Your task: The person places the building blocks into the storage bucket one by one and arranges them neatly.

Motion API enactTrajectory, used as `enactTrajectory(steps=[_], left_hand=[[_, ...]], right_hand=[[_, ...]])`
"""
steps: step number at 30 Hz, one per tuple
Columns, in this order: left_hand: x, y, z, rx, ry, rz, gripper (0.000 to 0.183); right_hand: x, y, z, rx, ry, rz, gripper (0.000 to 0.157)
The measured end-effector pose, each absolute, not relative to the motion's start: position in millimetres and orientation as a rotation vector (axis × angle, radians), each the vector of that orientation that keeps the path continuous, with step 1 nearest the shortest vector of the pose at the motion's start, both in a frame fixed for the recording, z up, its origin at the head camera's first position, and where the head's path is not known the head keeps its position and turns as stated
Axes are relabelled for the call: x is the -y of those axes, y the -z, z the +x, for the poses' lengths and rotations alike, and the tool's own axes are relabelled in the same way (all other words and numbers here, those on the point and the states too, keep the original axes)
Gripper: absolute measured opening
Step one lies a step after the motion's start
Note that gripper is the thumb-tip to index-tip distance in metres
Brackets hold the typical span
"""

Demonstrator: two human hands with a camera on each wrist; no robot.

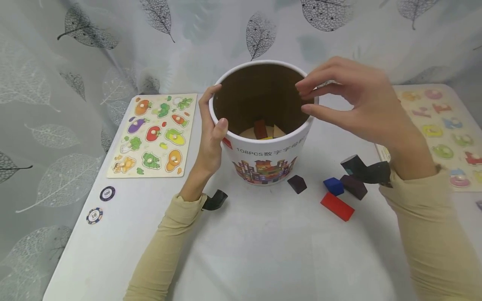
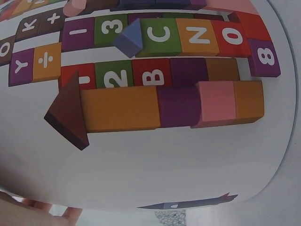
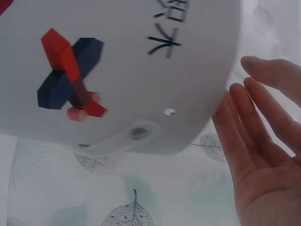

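A large white bucket (image 1: 230, 155) with printed buildings and lettering stands upright on the table. My left hand (image 1: 210, 138) grips its left rim, thumb near the front. At the right rim is my right hand (image 1: 361, 100), thumb and fingers apart, with nothing visible between them. The right wrist view shows those fingers (image 3: 256, 127) straight beside the bucket wall. Inside lie a dark red block (image 1: 260, 128), a yellow piece and pale wooden pieces near the bottom. The left wrist view is filled by the bucket's printed letter blocks (image 2: 113, 108).
Right of the bucket's base lie a red block (image 1: 337, 207), a blue block (image 1: 333, 186) and two dark blocks, one a dark five-sided block (image 1: 297, 184). A vegetable puzzle board (image 1: 150, 136) lies left, with two poker chips (image 1: 107, 193) below. Another puzzle board (image 1: 433, 133) lies right.
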State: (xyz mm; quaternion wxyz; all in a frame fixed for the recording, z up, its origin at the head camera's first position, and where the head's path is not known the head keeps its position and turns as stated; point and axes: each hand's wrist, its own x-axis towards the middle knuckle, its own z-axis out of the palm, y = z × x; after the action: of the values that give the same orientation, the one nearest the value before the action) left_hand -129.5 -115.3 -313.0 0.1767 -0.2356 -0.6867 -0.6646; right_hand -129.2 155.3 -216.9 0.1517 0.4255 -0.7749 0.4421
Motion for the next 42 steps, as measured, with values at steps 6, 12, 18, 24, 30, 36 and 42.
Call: enactTrajectory(steps=[6, 12, 18, 24, 30, 36, 42], left_hand=[[115.7, 312.7, -129.3, 1.939, 1.894, -0.669, 0.102], [116.0, 313.0, -130.1, 1.932, 1.882, -0.676, 0.1], [116.2, 313.5, -130.4, 1.931, 1.883, -0.674, 0.1], [116.4, 312.7, -129.3, 1.93, 1.88, -0.66, 0.1], [115.4, 312.2, -129.0, 1.924, 1.895, -0.671, 0.099], [115.5, 311.5, -128.5, 1.923, 1.893, -0.673, 0.099], [115.0, 311.5, -128.0, 1.931, 1.883, -0.677, 0.099]], right_hand=[[-179.7, 213.1, -118.4, 2.268, -1.15, 1.319, 0.049], [-209.0, 243.0, -108.7, 2.416, -0.901, 1.263, 0.053], [-243.2, 298.8, -92.1, 2.758, -0.858, 1.063, 0.056], [-270.9, 347.1, -84.0, 3.058, -0.717, 0.91, 0.044], [-281.0, 366.2, -80.6, 3.036, -0.75, 0.904, 0.048], [-280.3, 365.3, -83.8, 3.007, -0.704, 0.923, 0.052], [-282.7, 351.4, -89.3, 3.031, -0.603, 0.838, 0.052]])
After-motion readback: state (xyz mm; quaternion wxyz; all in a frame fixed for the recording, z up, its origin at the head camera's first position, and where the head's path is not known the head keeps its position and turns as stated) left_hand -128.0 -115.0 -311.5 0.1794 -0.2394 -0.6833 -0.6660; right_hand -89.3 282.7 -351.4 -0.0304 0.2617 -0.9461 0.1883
